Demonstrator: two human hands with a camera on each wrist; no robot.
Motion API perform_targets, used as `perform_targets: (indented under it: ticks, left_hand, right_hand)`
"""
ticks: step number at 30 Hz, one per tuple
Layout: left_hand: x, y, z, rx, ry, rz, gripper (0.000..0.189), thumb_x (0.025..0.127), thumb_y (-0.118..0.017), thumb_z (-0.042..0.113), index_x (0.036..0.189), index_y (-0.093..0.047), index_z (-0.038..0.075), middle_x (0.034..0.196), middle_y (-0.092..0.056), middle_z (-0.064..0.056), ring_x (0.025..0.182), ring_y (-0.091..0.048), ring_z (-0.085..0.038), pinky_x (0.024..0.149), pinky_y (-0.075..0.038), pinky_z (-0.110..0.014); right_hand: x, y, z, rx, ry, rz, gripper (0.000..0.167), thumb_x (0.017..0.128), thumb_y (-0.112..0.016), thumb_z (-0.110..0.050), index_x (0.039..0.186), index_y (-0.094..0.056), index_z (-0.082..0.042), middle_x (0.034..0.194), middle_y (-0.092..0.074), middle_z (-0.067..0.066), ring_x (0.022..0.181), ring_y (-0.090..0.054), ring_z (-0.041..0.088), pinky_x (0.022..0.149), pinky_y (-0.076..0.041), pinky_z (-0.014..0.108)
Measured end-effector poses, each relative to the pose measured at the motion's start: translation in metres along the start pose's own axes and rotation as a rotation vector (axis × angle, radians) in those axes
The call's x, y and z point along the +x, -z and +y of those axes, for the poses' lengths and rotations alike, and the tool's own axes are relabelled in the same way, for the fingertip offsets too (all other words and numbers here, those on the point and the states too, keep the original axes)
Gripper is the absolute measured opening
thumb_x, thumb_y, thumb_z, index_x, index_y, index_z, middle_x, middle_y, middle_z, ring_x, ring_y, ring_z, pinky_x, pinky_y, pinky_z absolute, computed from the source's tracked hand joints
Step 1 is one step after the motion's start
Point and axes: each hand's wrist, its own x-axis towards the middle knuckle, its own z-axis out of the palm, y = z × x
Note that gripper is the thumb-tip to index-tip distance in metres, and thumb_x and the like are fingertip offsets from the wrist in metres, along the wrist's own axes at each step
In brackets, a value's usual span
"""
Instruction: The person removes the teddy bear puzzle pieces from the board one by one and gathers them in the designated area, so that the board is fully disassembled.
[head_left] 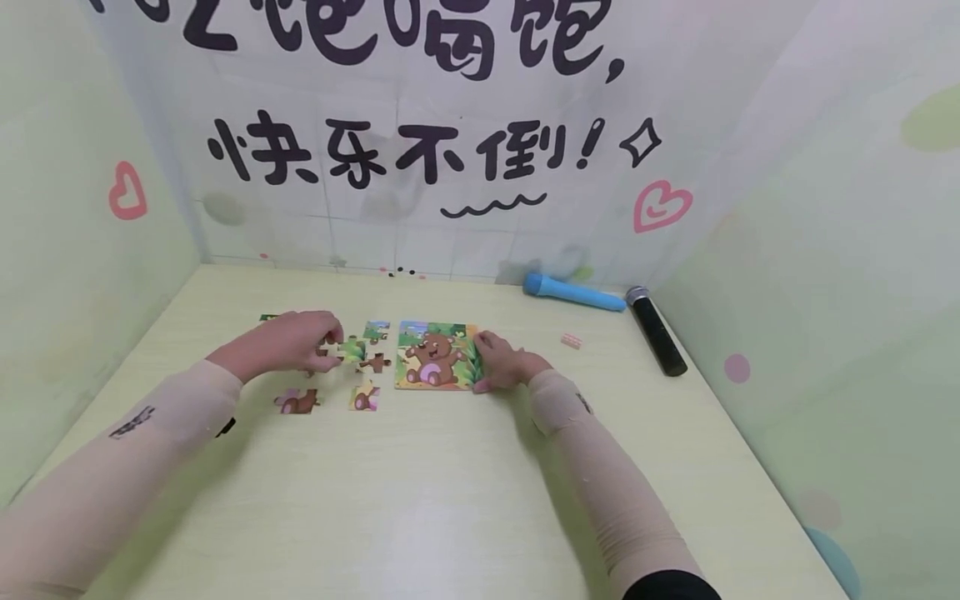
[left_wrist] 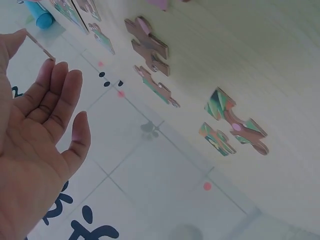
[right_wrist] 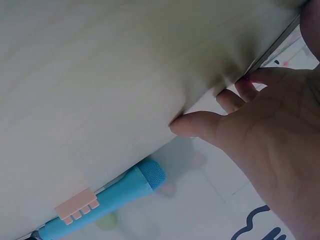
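My left hand pinches a green jigsaw piece between thumb and fingertip, over the loose pieces. From the left wrist, that jigsaw piece appears edge-on as a thin strip, while the other fingers of the left hand are spread loosely. To its right lies a square bear picture board. My right hand holds the board by its right edge, thumb near the lower corner and fingers higher up. In the right wrist view, bent fingers of the right hand meet the board's edge, with the little finger on the table.
Loose jigsaw pieces lie left of the board, among them a brown one, a pink-and-brown one and a blue-green one. Toward the back right are a blue microphone, a black microphone and a small pink block.
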Motion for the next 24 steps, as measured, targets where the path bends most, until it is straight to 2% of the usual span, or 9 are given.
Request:
perform_targets:
  ticks: [4,10,15,24]
  left_hand:
    - [-0.011,0.001,-0.010,-0.033,-0.011,0.006,0.026,0.088,-0.077,0.023,0.103,-0.065,0.005,0.091,-0.061,-0.004,0.074,-0.051,-0.013,0.068,-0.047,-0.034]
    - [-0.025,0.000,-0.025,-0.070,-0.006,0.003,0.025,0.084,-0.078,0.019,0.101,-0.066,0.005,0.093,-0.063,-0.003,0.083,-0.057,-0.020,0.075,-0.051,-0.038]
    - [-0.040,-0.004,-0.039,-0.068,-0.008,0.017,0.027,0.085,-0.078,0.018,0.104,-0.067,0.003,0.095,-0.062,-0.002,0.086,-0.056,-0.020,0.079,-0.051,-0.039]
    - [-0.064,-0.005,-0.057,-0.078,0.013,0.046,0.028,0.083,-0.082,0.018,0.100,-0.065,0.004,0.088,-0.057,0.000,0.079,-0.051,-0.016,0.070,-0.048,-0.031]
  right_hand:
    - [0.004,-0.002,0.001,-0.002,0.000,0.003,0.101,0.096,-0.066,-0.048,0.164,0.000,-0.012,0.170,0.002,0.011,0.156,0.000,0.029,0.117,-0.013,0.067]
    - [0.011,-0.003,0.004,-0.015,-0.028,-0.003,0.104,0.094,-0.067,-0.051,0.164,0.001,-0.015,0.170,0.003,0.009,0.156,0.000,0.028,0.118,-0.014,0.066]
    - [0.013,-0.005,0.006,-0.004,-0.024,-0.004,0.104,0.093,-0.068,-0.050,0.164,0.001,-0.015,0.170,0.003,0.009,0.156,0.000,0.029,0.118,-0.014,0.066]
    - [0.002,-0.001,0.001,-0.007,0.003,0.011,0.102,0.095,-0.066,-0.049,0.164,-0.001,-0.012,0.170,0.002,0.012,0.156,-0.001,0.031,0.117,-0.014,0.066]
